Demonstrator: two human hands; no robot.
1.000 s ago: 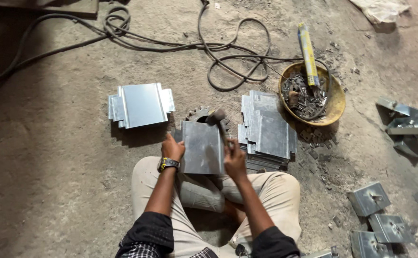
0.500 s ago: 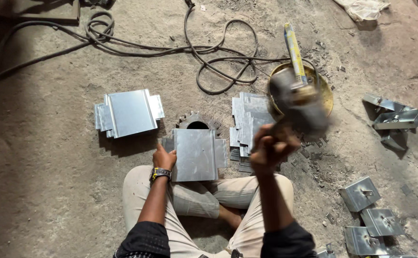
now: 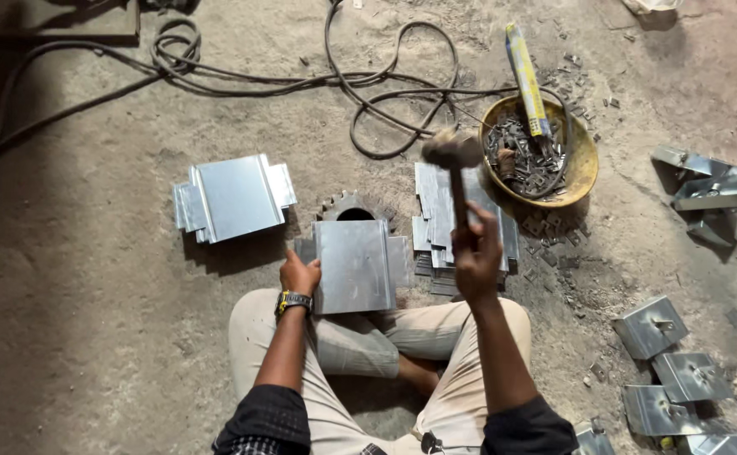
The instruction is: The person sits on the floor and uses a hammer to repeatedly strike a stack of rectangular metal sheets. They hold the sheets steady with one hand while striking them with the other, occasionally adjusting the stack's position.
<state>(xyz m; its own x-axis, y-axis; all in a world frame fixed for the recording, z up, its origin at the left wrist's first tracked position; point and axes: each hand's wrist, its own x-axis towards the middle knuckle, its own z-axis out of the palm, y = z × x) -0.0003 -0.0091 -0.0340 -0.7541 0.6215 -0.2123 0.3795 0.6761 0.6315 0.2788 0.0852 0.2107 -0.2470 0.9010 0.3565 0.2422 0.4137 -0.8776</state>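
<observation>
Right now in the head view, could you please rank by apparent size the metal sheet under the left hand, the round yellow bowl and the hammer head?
1. Metal sheet
2. Round yellow bowl, close in size, so unsure
3. Hammer head, raised nearer the camera

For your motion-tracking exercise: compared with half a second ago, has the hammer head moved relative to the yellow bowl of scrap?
Yes. The hammer in the right hand was blurred over the yellow bowl; now its head sits left of the bowl's rim, over the stack of metal sheets.

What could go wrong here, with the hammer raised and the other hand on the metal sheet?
1. The left hand holds the edge of the metal sheet close to where the hammer, raised in the right hand, would likely land; fingers could be hit.
2. The sheet rests on a toothed gear and may shift under a blow.
</observation>
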